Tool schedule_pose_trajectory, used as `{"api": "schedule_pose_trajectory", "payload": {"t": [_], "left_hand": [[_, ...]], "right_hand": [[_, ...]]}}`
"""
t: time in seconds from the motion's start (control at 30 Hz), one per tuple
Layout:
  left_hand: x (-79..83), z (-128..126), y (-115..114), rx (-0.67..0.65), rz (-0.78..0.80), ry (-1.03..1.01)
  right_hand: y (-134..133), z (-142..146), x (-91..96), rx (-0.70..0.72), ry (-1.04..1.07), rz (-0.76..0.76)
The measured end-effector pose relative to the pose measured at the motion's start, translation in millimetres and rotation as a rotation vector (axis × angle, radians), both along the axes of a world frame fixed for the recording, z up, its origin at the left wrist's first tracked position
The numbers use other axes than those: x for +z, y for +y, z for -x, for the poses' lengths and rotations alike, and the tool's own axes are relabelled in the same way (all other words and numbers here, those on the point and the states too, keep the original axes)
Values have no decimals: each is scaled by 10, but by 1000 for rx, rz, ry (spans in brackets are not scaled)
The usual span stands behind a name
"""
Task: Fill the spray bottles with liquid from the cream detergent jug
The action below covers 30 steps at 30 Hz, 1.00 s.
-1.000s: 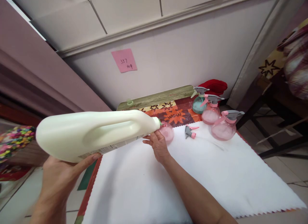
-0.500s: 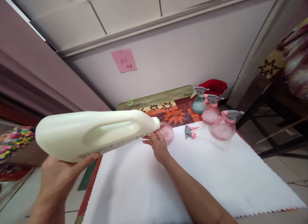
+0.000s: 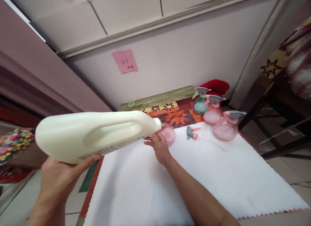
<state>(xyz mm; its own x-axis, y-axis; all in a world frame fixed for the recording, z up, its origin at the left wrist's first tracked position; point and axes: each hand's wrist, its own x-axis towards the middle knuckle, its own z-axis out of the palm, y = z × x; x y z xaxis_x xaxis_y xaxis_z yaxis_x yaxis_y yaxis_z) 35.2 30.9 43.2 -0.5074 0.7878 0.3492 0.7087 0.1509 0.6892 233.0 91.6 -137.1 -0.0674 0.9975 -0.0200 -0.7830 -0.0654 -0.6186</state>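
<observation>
A big pale-green detergent jug (image 3: 73, 130) with a moulded handle lies nearly level in the air, its spout pointing right. My left hand (image 3: 63, 171) is closed around its underside, the thumb along the label. Near the neck, my right hand (image 3: 159, 147) grips the jug from below with bent fingers. The spout tilts over the open mouth of a round pink bottle (image 3: 169, 136) standing on the white cloth; whether liquid flows I cannot tell. To the right of this bottle lies a grey-and-pink spray head (image 3: 191, 132) with a clear tube.
Three spray bottles stand at the table's right: a green one (image 3: 201, 106), a pink one (image 3: 212, 116) and another pink one (image 3: 225, 130). A small green cap (image 3: 131, 104) sits at the back. The white cloth (image 3: 136, 187) covers the table front. A wall (image 3: 167, 64) rises behind.
</observation>
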Motion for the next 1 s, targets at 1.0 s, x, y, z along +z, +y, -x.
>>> {"api": "schedule_pose_trajectory", "payload": {"t": [1.0], "left_hand": [[59, -77, 0, 26, 2, -8]], "right_hand": [[6, 14, -23, 1, 17, 1]]}}
